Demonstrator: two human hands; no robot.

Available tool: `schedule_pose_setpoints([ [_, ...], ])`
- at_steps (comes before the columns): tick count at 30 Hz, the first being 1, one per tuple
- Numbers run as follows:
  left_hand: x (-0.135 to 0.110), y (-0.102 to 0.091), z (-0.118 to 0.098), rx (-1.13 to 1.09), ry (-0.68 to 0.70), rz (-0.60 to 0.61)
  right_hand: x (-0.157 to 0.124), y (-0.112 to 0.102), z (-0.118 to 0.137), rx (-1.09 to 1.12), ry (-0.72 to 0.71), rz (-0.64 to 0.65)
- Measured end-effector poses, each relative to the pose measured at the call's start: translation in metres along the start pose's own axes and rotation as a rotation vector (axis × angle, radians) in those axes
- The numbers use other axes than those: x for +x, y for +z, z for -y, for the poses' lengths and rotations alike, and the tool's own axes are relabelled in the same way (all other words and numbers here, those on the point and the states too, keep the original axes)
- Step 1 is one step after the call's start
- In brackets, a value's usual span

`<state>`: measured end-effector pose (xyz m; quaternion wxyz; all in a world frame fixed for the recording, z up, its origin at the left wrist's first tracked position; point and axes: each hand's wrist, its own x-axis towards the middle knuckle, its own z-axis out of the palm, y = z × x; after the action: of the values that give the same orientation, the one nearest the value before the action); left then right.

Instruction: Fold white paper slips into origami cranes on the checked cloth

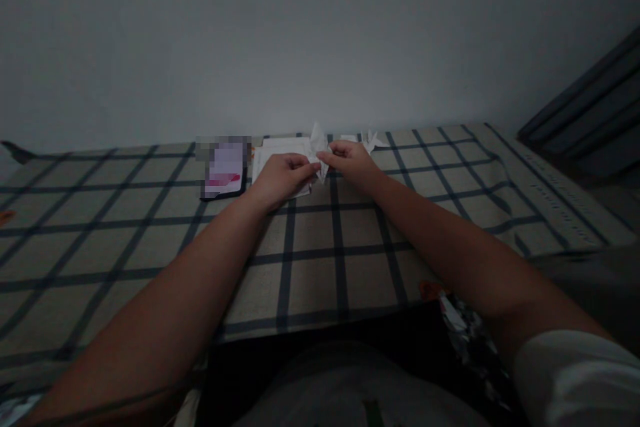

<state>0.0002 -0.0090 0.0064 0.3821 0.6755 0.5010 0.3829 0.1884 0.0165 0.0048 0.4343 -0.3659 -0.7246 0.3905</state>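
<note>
Head view: small white folded-paper shape [317, 140] over beige cloth with blue checks [313, 273]; left hand [283, 177] and right hand [354, 160] pinching its lower part from each side. Looks light, thin, easy to tear; best held softly by folds.

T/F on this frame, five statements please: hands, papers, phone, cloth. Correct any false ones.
1. The left hand and right hand both hold the folded white paper. True.
2. The phone rests on the cloth. True.
3. The phone is to the right of both hands. False: it is to their left.
4. The cloth is plain. False: dark lines cross it.
5. Another white paper lies beyond the right hand. True.
</note>
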Motion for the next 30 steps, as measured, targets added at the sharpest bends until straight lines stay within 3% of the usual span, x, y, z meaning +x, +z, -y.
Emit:
schedule_pose_setpoints([
  [8,0.001,0.005,0.004,-0.151,-0.018,0.036,0.001,-0.001,-0.003,-0.038,-0.013,-0.041],
  [25,0.003,0.003,0.011,-0.096,-0.010,0.063,0.002,-0.001,-0.005,0.022,0.005,-0.077],
  [30,0.002,0.004,0.010,-0.074,-0.024,0.013,0.001,-0.001,-0.002,-0.006,0.002,-0.089],
])
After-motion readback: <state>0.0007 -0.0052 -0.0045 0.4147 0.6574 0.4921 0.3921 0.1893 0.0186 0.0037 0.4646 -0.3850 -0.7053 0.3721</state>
